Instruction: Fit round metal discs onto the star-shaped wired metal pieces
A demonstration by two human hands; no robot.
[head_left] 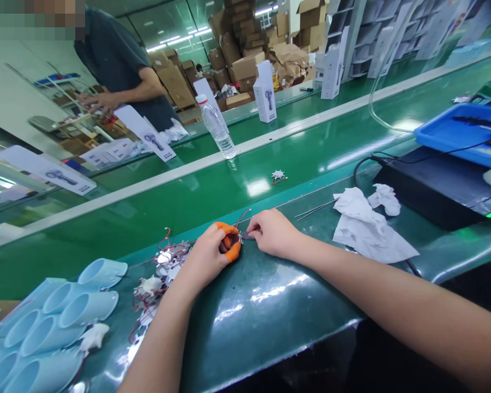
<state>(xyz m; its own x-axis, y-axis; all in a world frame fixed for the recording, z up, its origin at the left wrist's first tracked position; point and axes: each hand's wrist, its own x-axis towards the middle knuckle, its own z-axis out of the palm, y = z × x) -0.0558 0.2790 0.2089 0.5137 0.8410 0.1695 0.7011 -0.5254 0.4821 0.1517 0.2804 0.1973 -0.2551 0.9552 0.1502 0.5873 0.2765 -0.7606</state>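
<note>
Pale blue plastic shells (53,322) lie at the left of the green counter (262,322), just beside a heap of wired parts (163,273). The left hand (204,256), wearing orange finger cots (231,251), is curled closed around a small wired part (238,238), partly hidden. The right hand (272,233) reaches in from the other side, fingertips at a dark tab (247,236); whether they grip it is unclear. Farther right lie tweezers (313,210), crumpled tissue (368,229), a black box (429,191) and a blue tray (462,128).

Bright overhead light, belt (258,187) glare, warped edges
</note>
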